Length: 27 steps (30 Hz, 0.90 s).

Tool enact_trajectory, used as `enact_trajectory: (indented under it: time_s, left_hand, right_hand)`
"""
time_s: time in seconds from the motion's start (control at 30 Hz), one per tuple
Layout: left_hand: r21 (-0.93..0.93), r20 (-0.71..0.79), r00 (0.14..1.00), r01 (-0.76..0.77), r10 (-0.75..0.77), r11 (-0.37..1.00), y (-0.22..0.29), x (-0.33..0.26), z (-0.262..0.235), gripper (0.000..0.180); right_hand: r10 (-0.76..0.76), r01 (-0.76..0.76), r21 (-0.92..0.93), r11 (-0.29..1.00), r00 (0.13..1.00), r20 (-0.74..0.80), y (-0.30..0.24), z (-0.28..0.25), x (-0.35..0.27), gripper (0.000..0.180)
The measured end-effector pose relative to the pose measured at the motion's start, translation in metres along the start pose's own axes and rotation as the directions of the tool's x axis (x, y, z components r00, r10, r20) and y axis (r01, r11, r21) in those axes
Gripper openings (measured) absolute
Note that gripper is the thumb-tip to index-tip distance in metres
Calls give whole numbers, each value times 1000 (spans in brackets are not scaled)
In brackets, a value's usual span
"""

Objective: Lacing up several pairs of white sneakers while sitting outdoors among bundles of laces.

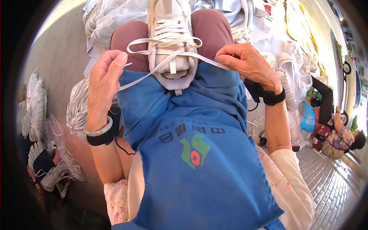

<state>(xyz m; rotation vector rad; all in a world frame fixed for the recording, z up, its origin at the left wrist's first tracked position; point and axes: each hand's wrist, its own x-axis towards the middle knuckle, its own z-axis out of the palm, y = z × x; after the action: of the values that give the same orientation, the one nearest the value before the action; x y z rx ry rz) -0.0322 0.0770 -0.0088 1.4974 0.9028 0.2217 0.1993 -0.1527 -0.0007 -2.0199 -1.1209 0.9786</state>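
At the far edge of the blue apron [211, 188], midway between its two far corners, we see one off-white shoe [172, 46] lying between two knees in brownish-red trousers [132, 42], its heel toward the wearer and its toe pointing away. One pale shoelace [210, 61] is threaded through it; its two lengths cross over the tongue and run out to either side. Our left hand [105, 73] keeps a narrow grip on one length, a tip showing beside the thumb. Our right hand [251, 63] holds the other length with thumb and fingers nearly together. On the shoe we count two pale tabs, one at the tongue and one at the heel.

Near the middle of the apron we find four large dark characters [191, 132], upside down to us, smaller letters beside them, and one green-and-red emblem [195, 151]. We count two black wristbands [274, 99], one per wrist, and one pale bangle [99, 129] on the left. Beyond the apron's left edge lies a bundle of pale cords [78, 103]; far right, one other person [343, 140] sits.
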Motion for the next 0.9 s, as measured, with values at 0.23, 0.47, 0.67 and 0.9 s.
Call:
enact_trajectory:
  time_s: [0.23, 0.47, 0.67, 0.9]
  left_hand:
    - [276, 162, 969, -226, 186, 934, 1, -13, -12, 13]
    - [168, 178, 878, -472, 444, 865, 32, -8, -20, 16]
    - [384, 333, 929, -290, 162, 877, 28, -22, -15, 14]
    - [569, 355, 875, -482, 329, 667, 23, -13, -10, 7]
  right_hand:
    - [93, -93, 9, 996, 995, 39, -11, -1, -7, 25]
    - [-123, 117, -39, 992, 954, -275, -23, 21, 7, 35]
    - [-266, 293, 18, 956, 891, -367, -27, 35, 41, 21]
    - [-18, 107, 292, 950, 956, -293, -16, 29, 44, 19]
